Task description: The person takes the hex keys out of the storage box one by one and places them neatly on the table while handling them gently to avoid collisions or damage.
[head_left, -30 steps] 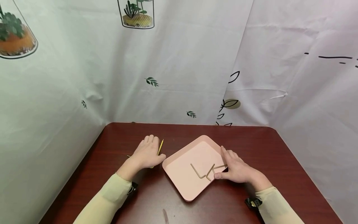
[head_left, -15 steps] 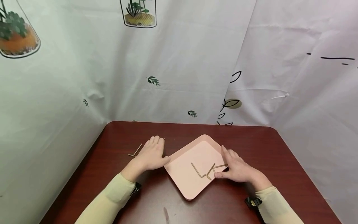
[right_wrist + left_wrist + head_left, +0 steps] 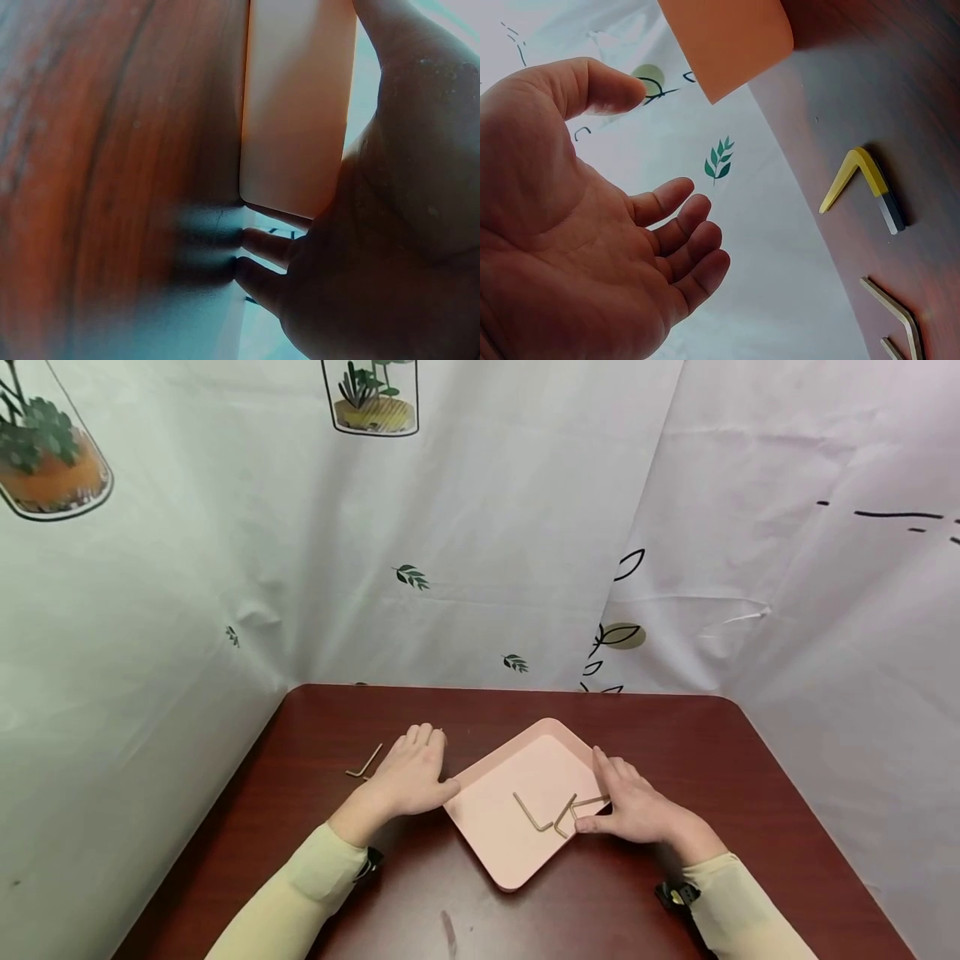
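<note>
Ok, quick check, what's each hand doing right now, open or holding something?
Left hand: open, holding nothing.
Right hand: holding the pink tray at its corner, between thumb and fingers.

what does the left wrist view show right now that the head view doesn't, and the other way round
Only the left wrist view: the palm side of the left hand, and the bend of a yellow hex key on the table.

Only the head view: the right hand at one corner of the tray, and three brass-coloured hex keys lying inside it.

Both: the left hand, part of the tray, the table, the leaf-printed backdrop, and a brass-coloured hex key on the table near the left hand.
</note>
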{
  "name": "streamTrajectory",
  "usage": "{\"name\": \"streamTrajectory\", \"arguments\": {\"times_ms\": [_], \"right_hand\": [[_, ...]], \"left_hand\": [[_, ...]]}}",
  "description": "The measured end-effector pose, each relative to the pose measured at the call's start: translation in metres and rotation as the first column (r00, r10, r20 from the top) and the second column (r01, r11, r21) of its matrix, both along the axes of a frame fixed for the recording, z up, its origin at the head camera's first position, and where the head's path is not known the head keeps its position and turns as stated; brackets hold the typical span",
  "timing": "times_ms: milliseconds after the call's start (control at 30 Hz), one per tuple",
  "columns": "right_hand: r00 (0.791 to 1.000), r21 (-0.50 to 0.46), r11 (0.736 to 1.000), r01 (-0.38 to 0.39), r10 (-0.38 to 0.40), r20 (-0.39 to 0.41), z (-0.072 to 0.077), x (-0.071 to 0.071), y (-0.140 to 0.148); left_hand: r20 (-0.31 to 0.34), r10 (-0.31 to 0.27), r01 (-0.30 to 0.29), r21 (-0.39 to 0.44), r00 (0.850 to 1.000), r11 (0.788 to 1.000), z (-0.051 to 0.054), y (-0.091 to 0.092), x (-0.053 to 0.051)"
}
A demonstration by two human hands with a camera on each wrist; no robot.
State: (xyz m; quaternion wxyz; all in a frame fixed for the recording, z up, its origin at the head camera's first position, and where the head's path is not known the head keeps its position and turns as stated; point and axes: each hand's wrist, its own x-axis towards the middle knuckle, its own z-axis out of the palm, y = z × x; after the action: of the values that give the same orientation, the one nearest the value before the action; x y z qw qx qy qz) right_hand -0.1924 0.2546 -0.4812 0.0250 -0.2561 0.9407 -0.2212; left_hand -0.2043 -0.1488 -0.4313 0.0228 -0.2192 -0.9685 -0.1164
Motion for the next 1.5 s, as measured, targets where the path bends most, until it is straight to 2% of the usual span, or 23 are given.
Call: {"name": "streamTrajectory", "arguments": {"times_ms": [233, 533, 700, 933, 1133, 1500], "right_hand": [[1.000, 0.006, 1.000, 0.011, -0.011, 0.008, -0.001, 0.000, 0.002], [1.000, 0.008, 1.000, 0.011, -0.011, -0.005, -0.003, -0.001, 0.002], [1.000, 0.002, 1.000, -0.003, 0.003, -0.010, -0.004, -0.001, 0.002], [1.000, 0.002, 1.000, -0.008, 0.008, -0.016, -0.003, -0.002, 0.001], [1.000, 0.010, 1.000, -0.003, 0.003, -0.003, -0.002, -0.001, 0.002], [1.000, 0.007, 1.000, 0.007, -0.007, 0.003, -0.003, -0.002, 0.002]], "left_hand": [[-0.014, -0.006, 0.006, -0.013, 1.000, 1.000, -0.001, 0.002, 0.001], [-0.046, -0.038, 0.039, 0.030, 0.998, 0.999, 0.000, 0.006, 0.008], [-0.053, -0.045, 0.046, 0.021, 0.998, 0.999, -0.002, 0.010, 0.011], [-0.094, -0.089, 0.089, -0.007, 0.992, 0.996, -0.002, 0.014, 0.014], [-0.102, -0.115, 0.117, 0.006, 0.988, 0.993, -0.004, 0.019, 0.018], [-0.136, -0.178, 0.176, -0.025, 0.975, 0.984, -0.006, 0.028, 0.024]]}}
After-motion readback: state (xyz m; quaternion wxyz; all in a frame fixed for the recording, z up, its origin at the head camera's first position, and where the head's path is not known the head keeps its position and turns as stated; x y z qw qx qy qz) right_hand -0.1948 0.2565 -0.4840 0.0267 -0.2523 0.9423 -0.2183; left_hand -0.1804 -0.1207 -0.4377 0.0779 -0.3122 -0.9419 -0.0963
